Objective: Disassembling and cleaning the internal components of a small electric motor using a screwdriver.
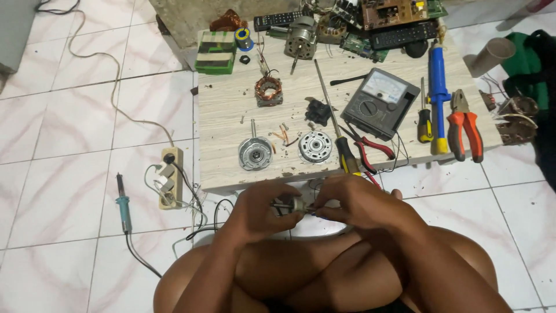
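My left hand [260, 210] and my right hand [354, 203] meet just below the near edge of a low wooden table [226, 122], above my crossed legs. Between them they grip a small metal motor rotor [292, 205] with a shaft, one hand at each end; fingers hide most of it. On the table just beyond lie two round metal motor end covers [255, 153] [315, 146] and a copper-wound stator [269, 91].
A multimeter [379, 103], long screwdriver [335, 122], red pliers [464, 124], blue desoldering pump [438, 93], another motor [301, 38], remotes and circuit boards crowd the table. On the tiled floor left lie a power strip [170, 177] and a soldering iron [123, 204].
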